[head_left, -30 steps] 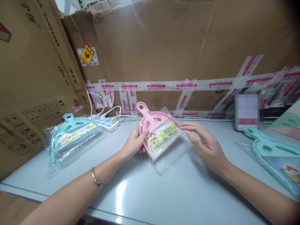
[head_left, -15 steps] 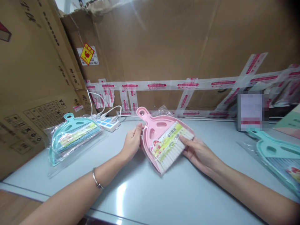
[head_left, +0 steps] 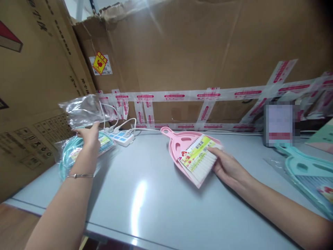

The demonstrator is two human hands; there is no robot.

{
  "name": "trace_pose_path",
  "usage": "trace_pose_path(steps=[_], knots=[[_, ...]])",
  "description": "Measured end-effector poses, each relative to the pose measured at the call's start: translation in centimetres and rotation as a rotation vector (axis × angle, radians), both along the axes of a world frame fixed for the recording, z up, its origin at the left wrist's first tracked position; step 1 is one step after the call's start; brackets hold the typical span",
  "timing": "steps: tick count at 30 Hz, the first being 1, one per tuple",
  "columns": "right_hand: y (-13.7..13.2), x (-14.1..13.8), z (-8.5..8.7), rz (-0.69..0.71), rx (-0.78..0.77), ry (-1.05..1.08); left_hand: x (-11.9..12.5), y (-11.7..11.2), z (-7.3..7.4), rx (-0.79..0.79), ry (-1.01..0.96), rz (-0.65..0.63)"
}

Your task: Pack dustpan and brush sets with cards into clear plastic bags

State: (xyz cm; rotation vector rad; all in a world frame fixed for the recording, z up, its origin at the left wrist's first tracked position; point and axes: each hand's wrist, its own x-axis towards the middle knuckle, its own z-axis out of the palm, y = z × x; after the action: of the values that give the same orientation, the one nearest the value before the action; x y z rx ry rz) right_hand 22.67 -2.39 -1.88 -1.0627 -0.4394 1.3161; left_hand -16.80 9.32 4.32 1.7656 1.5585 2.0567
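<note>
My right hand [head_left: 230, 166] grips the right edge of a pink dustpan [head_left: 179, 139] with a white-bristled brush [head_left: 204, 166] lying in it, a printed yellow-green label across the brush. The pan's handle points to the upper left, and no bag shows around it. At the far left, my left hand [head_left: 90, 137] is closed on a crumpled clear plastic bag [head_left: 85, 110], which spreads out above the fingers. Below that hand lies a bagged teal dustpan set [head_left: 63, 163], partly hidden by my hand and forearm.
A white power strip [head_left: 122, 137] with plugged-in cables sits at the table's back left. Large cardboard boxes [head_left: 182, 45] wall off the back and left. At the right are another teal dustpan [head_left: 307, 163] and a blurred upright device [head_left: 279, 121].
My left hand has left the pink dustpan and swung far left, carrying the clear bag off it. My right hand has shifted slightly right with the dustpan.
</note>
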Motion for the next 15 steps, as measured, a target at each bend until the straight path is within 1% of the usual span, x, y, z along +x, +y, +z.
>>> trace_pose_path(steps=[1,3,4,5,6,7,8,9,10,11,12,13,14,15], knots=[[0.1,0.1,0.0,-0.022,0.002,0.013,0.0,-0.7,0.5,0.006,-0.041,0.124],[0.2,0.1,0.0,-0.052,0.001,0.036,1.5,-2.5,1.3,0.057,-0.088,0.430],[0.2,0.1,0.0,-0.059,-0.002,0.043,2.9,-3.4,1.5,0.120,-0.033,0.511],[0.1,0.1,0.1,-0.063,-0.006,0.047,4.6,-4.2,1.6,0.202,0.092,0.499],[0.1,0.1,0.1,-0.064,-0.009,0.048,6.4,-4.9,1.4,0.245,0.216,0.430],[0.1,0.1,0.2,-0.065,-0.010,0.047,8.3,-5.4,1.1,0.257,0.262,0.339],[0.1,0.1,0.2,-0.064,-0.010,0.047,10.1,-5.8,0.5,0.205,0.270,0.195],[0.0,0.1,0.3,-0.062,-0.008,0.046,11.8,-6.1,-0.1,0.103,0.229,0.003],[0.0,0.1,0.4,-0.057,-0.003,0.045,13.3,-6.4,-0.9,-0.074,0.158,-0.208],[-0.1,0.0,0.4,-0.048,0.008,0.045,14.6,-6.5,-1.7,-0.299,0.051,-0.414],[-0.2,0.0,0.5,-0.029,0.020,0.044,15.5,-6.6,-2.4,-0.520,-0.065,-0.611],[-0.3,-0.1,0.6,0.003,0.030,0.044,16.2,-6.7,-3.1,-0.688,-0.159,-0.786],[-0.3,-0.1,0.6,0.050,0.035,0.042,16.7,-6.8,-3.5,-0.798,-0.248,-0.915],[-0.4,-0.2,0.6,0.109,0.034,0.039,17.0,-6.9,-3.9,-0.852,-0.326,-1.001]])
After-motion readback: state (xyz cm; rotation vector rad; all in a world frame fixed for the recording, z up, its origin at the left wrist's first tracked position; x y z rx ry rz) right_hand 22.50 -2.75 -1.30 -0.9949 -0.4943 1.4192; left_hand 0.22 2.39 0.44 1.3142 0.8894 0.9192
